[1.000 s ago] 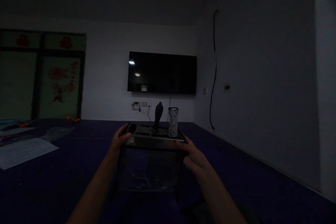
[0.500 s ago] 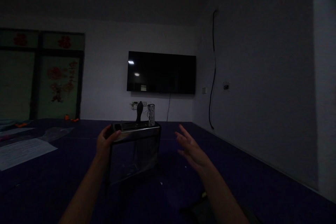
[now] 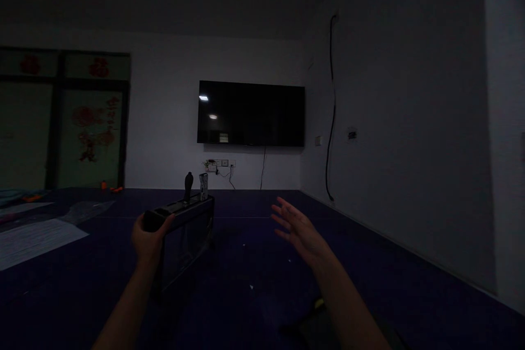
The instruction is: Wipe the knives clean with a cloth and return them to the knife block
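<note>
My left hand grips the near top corner of a black-framed box with clear sides, thumb on one side and fingers round the other. The box stands at an angle, its far end pointing forward and right. From its top rise a dark rounded handle-like piece and, beside it, a short upright metallic piece. My right hand hangs above the dark blue floor to the right of the box, fingers spread and holding nothing. Dim light hides the finer parts of the box.
Printed papers and a clear plastic bag lie on the left. Small orange items rest near the door. A dark item with a yellow patch lies beneath my right forearm. Tiny white scraps dot the floor.
My left hand has moved left and downward with the box. The box has turned more end-on to me, uncovering the wall sockets. My right hand has barely shifted.
</note>
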The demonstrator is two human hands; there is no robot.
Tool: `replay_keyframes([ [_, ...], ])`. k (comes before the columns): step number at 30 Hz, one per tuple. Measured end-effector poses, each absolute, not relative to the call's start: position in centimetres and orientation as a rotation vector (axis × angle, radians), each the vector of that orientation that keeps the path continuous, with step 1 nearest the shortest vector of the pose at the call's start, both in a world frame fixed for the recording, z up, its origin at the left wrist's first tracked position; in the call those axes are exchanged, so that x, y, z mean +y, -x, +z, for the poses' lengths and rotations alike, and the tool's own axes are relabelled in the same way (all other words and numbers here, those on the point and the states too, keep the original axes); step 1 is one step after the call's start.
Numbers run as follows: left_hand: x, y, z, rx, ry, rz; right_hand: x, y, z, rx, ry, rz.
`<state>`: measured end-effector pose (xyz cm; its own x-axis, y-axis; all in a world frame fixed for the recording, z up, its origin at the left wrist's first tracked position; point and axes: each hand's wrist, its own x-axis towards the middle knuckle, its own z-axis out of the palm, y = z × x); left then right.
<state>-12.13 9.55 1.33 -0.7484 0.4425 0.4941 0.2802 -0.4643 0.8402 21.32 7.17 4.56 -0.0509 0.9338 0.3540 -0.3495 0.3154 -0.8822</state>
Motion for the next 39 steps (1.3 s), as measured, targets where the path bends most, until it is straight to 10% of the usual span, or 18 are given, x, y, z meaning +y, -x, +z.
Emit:
replay_keyframes([
  [39,11.2,13.5,-1.0,1.783,-1.233,2.539,11.4,-35.7,-3.9,-2.024,2.088,0.898],
])
